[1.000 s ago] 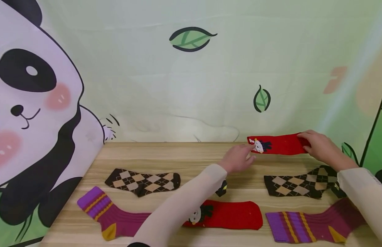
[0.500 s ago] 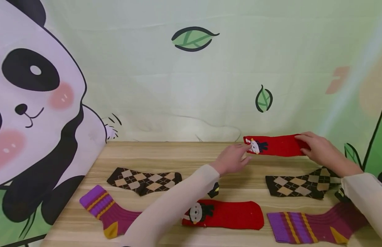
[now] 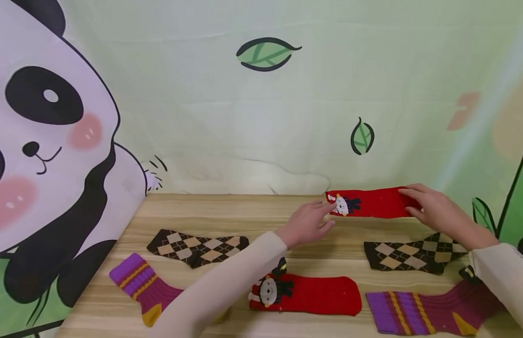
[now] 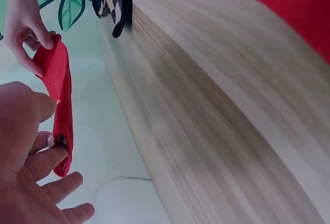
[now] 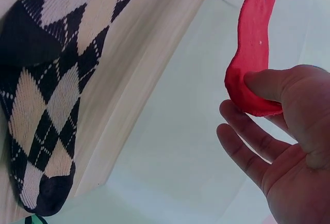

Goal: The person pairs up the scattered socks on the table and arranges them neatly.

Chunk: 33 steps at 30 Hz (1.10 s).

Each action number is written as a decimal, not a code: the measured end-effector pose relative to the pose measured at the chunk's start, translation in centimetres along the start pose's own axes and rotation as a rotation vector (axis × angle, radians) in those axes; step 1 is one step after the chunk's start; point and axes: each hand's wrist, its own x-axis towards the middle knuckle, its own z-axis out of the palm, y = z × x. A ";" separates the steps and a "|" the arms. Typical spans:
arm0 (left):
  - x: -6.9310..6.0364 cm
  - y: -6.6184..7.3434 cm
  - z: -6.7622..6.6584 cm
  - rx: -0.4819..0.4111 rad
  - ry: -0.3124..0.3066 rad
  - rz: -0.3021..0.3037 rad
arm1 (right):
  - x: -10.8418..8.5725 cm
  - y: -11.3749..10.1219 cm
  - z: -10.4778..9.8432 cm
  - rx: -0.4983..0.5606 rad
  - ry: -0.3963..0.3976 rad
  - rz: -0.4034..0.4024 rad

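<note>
The held red sock (image 3: pixel 371 203) is spanning the gap between the two hands, hanging clear of the desk (image 3: pixel 227 206). At its figured end, the left hand (image 3: pixel 305 224) is pinching only a little of the cloth, the outer fingers spreading loosely; exactly how the thumb is helping, I cannot tell. At the plain end, the right hand (image 3: pixel 434 211) is pinching the sock between thumb and fingers, other fingers standing free.

The left hold is looking like the weaker one: with so little cloth between the fingers, a sideways tug from the right hand could be pulling that end loose. The sock would then be swinging down from the right hand, perhaps landing across the argyle sock (image 3: pixel 407 256) lying below that hand. Bringing the hands closer together would be risking a sag or fold in the soft knit.

The sleeves are posing another hazard. The left sleeve (image 3: pixel 219 281) is crossing above a striped sock (image 3: pixel 149 288) nearer the body than the left hand, and the right sleeve is passing over its mate (image 3: pixel 418 312); a low forearm could be dragging either askew, or nudging the second red sock (image 3: pixel 320 295) lying nearer the body, between the hands.
</note>
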 end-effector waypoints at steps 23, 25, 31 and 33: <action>-6.2 -1.9 -1.7 -0.133 0.002 -0.053 | -0.3 -3.2 0.4 -0.030 0.125 -0.190; -6.7 -2.0 -1.9 -0.125 0.004 -0.051 | -0.2 -3.7 0.6 -0.016 0.116 -0.190; -8.4 -2.4 -2.1 -0.116 0.016 -0.053 | -0.2 -5.0 0.8 0.008 0.111 -0.197; -9.0 -2.5 -2.2 -0.120 0.016 -0.063 | -0.2 -5.3 0.8 0.010 0.121 -0.210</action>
